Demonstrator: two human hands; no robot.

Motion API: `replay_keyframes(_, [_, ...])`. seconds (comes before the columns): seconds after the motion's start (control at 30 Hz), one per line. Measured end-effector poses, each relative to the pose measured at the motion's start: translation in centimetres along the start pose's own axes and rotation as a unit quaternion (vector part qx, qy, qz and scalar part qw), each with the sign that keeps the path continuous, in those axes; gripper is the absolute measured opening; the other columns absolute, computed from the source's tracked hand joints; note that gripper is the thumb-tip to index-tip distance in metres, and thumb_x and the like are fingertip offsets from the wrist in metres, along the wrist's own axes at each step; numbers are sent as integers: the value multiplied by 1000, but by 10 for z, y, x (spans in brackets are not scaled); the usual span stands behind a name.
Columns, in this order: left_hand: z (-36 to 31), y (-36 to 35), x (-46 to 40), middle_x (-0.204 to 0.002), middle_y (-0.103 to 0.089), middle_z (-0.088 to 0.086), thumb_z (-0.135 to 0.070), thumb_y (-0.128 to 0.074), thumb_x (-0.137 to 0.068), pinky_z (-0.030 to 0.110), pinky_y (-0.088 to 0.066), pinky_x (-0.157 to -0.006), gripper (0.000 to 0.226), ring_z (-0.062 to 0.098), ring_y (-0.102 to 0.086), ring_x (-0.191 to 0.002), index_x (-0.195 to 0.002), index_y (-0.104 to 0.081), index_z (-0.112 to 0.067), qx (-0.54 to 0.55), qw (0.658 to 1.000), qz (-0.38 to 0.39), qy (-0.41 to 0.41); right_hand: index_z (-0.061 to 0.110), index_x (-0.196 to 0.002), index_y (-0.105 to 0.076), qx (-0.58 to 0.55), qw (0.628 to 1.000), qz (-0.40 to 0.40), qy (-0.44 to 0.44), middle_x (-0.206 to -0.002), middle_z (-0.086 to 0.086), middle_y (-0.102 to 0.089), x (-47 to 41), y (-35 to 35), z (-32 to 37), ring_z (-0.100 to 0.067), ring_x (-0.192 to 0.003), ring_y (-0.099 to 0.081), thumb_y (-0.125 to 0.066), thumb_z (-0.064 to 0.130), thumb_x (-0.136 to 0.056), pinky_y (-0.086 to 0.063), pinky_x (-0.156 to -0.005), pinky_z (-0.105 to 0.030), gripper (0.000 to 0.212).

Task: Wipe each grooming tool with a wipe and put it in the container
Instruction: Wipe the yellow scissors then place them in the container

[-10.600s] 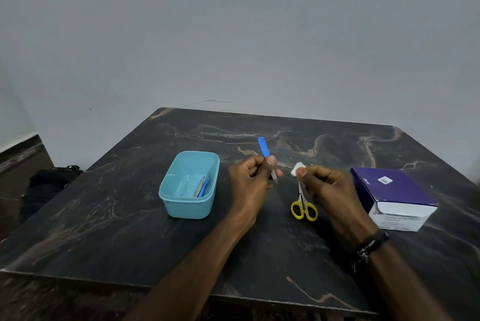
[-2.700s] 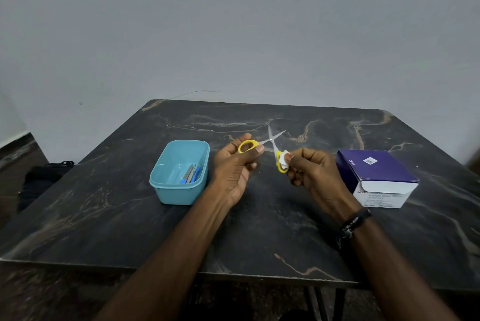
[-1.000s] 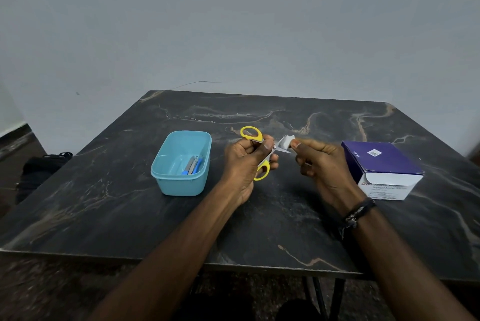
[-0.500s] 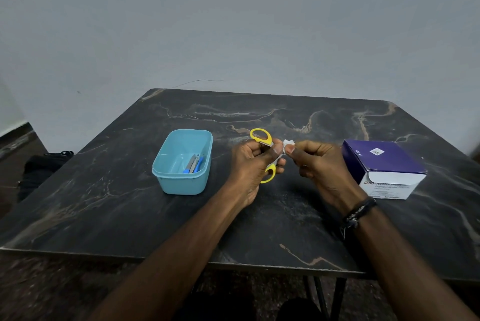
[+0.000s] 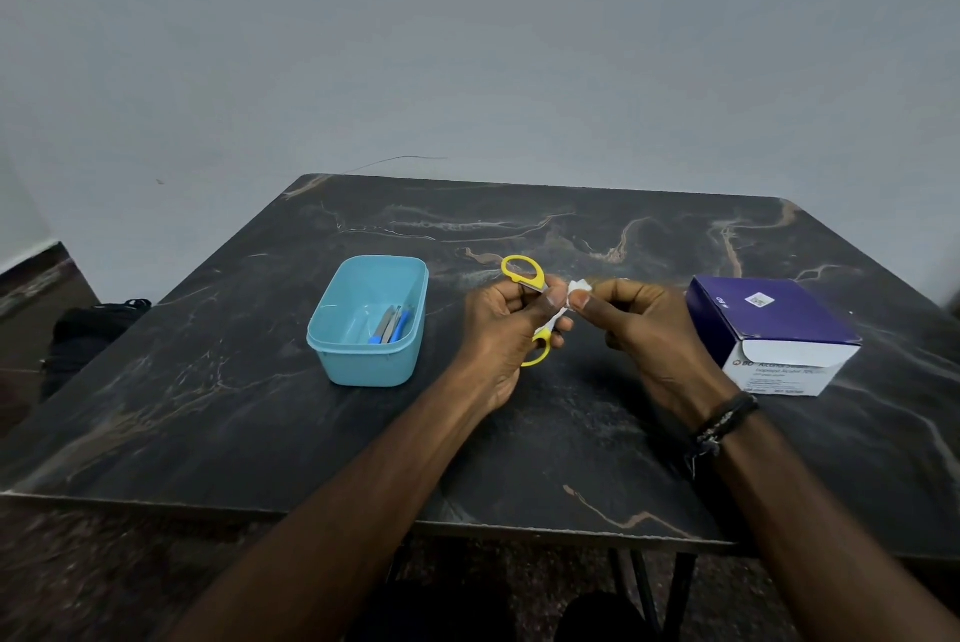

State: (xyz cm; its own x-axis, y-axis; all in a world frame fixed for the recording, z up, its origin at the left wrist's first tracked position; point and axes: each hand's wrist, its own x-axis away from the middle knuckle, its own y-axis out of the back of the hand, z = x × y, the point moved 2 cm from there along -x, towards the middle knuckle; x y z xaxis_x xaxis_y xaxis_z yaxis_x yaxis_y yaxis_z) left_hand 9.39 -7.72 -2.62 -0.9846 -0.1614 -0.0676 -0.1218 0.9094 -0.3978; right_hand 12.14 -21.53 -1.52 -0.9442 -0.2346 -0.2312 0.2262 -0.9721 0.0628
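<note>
My left hand [image 5: 501,329] grips small yellow-handled scissors [image 5: 522,270] above the middle of the dark marble table [image 5: 467,459]. One yellow loop sticks up past my fingers, the other shows below them. My right hand [image 5: 641,329] pinches a small white wipe [image 5: 576,289] against the scissors, right beside my left thumb. The blades are hidden between the two hands. A light blue container [image 5: 370,324] stands to the left of my left hand. Inside it lie a blue tool and grey metal tools [image 5: 390,324].
A purple and white box of alcohol swabs [image 5: 774,334] sits on the table to the right of my right hand. A dark bag [image 5: 88,329] lies on the floor past the table's left edge. A grey wall stands behind the table.
The blue tool I held earlier now lies in the container. I picked up the scissors, and over the last second my right hand slid the wipe along them toward my left hand.
</note>
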Motion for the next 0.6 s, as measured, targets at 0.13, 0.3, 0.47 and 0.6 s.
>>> replay_keyframes(0.13, [-2, 2, 0, -69, -68, 6, -5, -67, -86, 23, -49, -47, 3, 14, -62, -55, -84, -67, -7, 0, 1000, -8, 5, 4, -81, -72, -12, 998, -58, -2, -79, 1, -69, -2, 4, 0, 2, -58, -51, -69, 17, -86, -39, -53, -16, 14])
replay_keyframes(0.3, [-2, 0, 1, -69, -69, 5, -6, -67, -86, 23, -49, -48, 3, 14, -62, -54, -84, -67, -7, -6, 1000, -8, 8, 7, -75, -70, 19, 1000, -14, -20, -71, -5, -60, -1, 2, -2, -1, -54, -43, -69, 19, -86, -34, -51, -19, 17])
replay_keyframes(0.47, [-2, 1, 1, -68, -69, 4, -6, -67, -87, 22, -48, -46, 4, 12, -62, -53, -83, -68, -8, -12, 1000, -7, 12, 7, -72, -70, 14, 1000, -16, -16, -68, -5, -59, -1, 0, -1, -1, -51, -41, -70, 16, -85, -33, -48, -18, 16])
replay_keyframes(0.6, [-3, 0, 2, -69, -66, 8, -6, -67, -86, 19, -46, -43, 2, 11, -61, -51, -87, -66, -4, -13, 1000, -15, 17, 6, -76, -71, -18, 997, -74, -10, -63, -2, -57, -2, 5, -1, -2, -47, -38, -70, 19, -85, -33, -46, -18, 16])
